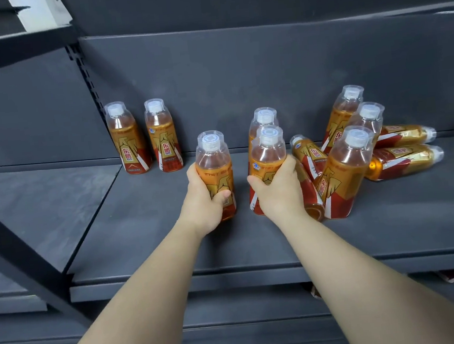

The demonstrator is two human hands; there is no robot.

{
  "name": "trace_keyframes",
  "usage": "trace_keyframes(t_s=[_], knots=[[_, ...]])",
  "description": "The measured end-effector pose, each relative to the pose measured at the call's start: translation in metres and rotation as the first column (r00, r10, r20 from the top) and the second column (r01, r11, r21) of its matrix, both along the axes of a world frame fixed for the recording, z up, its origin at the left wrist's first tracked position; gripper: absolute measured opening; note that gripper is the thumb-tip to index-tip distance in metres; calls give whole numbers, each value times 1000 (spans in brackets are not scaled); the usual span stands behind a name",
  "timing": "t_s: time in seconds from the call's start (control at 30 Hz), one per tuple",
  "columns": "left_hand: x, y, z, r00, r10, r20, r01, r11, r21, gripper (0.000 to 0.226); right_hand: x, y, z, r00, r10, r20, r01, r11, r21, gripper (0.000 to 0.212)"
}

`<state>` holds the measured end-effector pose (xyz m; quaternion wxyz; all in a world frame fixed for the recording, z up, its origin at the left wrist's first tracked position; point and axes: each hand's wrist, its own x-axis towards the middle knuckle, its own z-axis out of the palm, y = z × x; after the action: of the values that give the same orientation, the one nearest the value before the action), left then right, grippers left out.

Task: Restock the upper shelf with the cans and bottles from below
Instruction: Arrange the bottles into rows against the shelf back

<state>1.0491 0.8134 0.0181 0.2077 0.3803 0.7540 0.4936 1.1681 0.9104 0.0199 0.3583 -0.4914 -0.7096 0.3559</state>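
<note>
I see my left grip (205,202) clamped round an upright bottle (214,167) on the shelf (143,236); my right grip (279,191) wraps the neighbour bottle (268,153), just beside.

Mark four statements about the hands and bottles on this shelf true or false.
1. The left hand grips the left bottle, and the right hand grips the right bottle. True.
2. A pair of bottles stands at the back left of the shelf. True.
3. Every bottle stands upright. False: two fallen bottles lie on their sides at the right.
4. The bottle tops are red. False: the caps are white under clear covers.
</note>
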Motion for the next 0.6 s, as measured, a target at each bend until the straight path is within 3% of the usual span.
trace_keyframes(t_s=[0.6], knots=[[-30,-6,11,996,94,10,-94,995,37,75,-29,-5,11,996,36,78,-37,999,6,76]])
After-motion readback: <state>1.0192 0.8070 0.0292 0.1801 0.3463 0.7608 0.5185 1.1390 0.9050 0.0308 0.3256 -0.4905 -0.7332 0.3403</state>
